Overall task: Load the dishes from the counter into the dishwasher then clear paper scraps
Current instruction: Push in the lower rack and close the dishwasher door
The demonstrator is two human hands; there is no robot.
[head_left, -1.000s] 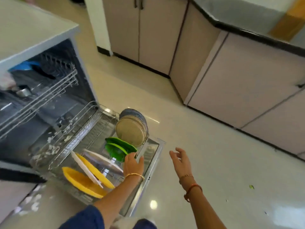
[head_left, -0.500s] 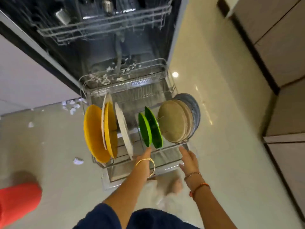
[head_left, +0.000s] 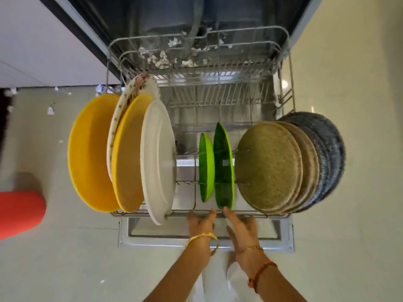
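Note:
The dishwasher's lower rack (head_left: 291, 88) is pulled out over the open door (head_left: 285, 238). Standing in it from left to right are a yellow plate (head_left: 91, 149), a floral plate (head_left: 139, 86), a second yellow plate (head_left: 128, 160), a white plate (head_left: 159, 160), two green plates (head_left: 223, 166), beige speckled plates (head_left: 268, 166) and dark blue plates (head_left: 333, 149). My left hand (head_left: 201, 224) grips the rack's front rail below the green plates. My right hand (head_left: 239, 229) reaches beside it, fingers straight and touching the rail. Paper scraps (head_left: 161, 59) lie in the rack's far end.
More paper scraps (head_left: 50, 110) dot the tiled floor left of the dishwasher. A red object (head_left: 19, 214) stands at the left edge. White cabinet fronts (head_left: 32, 51) flank the machine on the left. Open floor lies to the right.
My view has swung from the side to straight over the rack and closer. Both hands have come forward onto the rack's front rail; the right hand was in the air before.

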